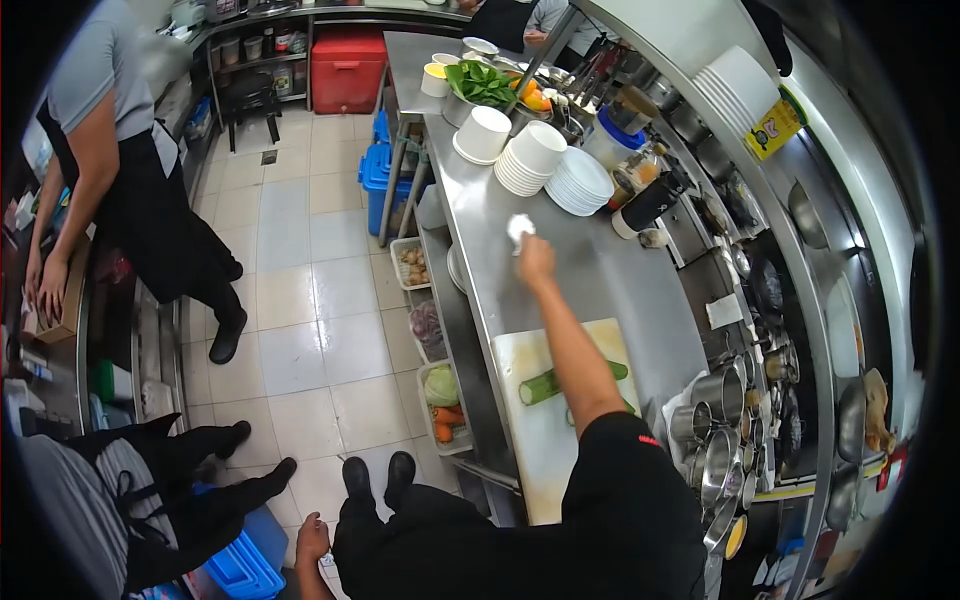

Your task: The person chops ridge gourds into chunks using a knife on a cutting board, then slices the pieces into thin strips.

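My right hand (537,259) is closed on a crumpled white wipe (520,230), cloth or paper, at the steel counter (480,225). Below that arm lies a white cutting board (530,470) with a long green vegetable, like a cucumber (541,388). My forearm covers its middle, and another green piece shows partly beside the arm. Away from the counter, my left hand (312,540) hangs low by my side with its fingers curled in. Whether anything is inside it is hidden.
White bowls (540,148) and stacked plates (580,182) stand beyond my right hand, near leafy greens (480,82). Metal pots (718,395) line the right side. Vegetable baskets (440,385) sit under the counter. Two people stand left; another is at the far end.
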Demonstrator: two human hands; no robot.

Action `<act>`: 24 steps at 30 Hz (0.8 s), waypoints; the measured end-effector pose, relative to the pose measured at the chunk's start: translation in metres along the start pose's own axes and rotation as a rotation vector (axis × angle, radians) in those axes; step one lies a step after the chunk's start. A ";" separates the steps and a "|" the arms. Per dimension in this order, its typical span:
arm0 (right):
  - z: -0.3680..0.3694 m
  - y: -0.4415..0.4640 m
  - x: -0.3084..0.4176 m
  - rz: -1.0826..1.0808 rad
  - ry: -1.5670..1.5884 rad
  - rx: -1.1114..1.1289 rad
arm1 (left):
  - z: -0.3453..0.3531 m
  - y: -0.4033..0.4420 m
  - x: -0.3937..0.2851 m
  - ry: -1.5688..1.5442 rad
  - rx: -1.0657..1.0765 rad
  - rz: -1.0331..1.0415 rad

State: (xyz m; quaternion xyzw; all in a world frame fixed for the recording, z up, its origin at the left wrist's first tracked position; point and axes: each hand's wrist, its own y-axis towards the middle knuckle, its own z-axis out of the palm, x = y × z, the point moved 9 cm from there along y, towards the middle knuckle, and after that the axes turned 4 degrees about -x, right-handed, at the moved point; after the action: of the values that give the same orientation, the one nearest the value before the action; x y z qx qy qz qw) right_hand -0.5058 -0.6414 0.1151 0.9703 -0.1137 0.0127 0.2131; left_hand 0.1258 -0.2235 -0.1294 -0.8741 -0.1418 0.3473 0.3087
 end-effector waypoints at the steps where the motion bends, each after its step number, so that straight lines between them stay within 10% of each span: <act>1: 0.017 -0.005 -0.013 0.004 0.003 0.005 | -0.006 -0.006 0.003 -0.028 -0.053 -0.041; 6: 0.051 -0.033 0.039 0.022 0.101 -0.088 | 0.011 0.012 0.005 0.006 0.014 -0.042; 10: -0.005 -0.084 0.164 -0.220 0.228 0.290 | 0.014 0.036 -0.082 0.072 0.077 0.259; 15: -0.016 -0.088 0.047 0.181 0.098 0.392 | 0.001 0.049 -0.145 -0.039 0.077 0.339; 20: -0.011 -0.113 0.155 -0.136 0.253 0.501 | 0.019 0.062 -0.157 0.073 0.197 0.304; 24: -0.054 -0.036 0.187 -0.010 0.435 0.065 | 0.038 0.066 -0.178 0.113 0.227 0.439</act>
State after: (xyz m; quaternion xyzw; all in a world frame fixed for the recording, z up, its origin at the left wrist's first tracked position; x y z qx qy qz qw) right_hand -0.3147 -0.6275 0.1631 0.9515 -0.0600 0.2246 0.2015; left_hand -0.0257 -0.3398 -0.1005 -0.8617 0.1090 0.3702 0.3295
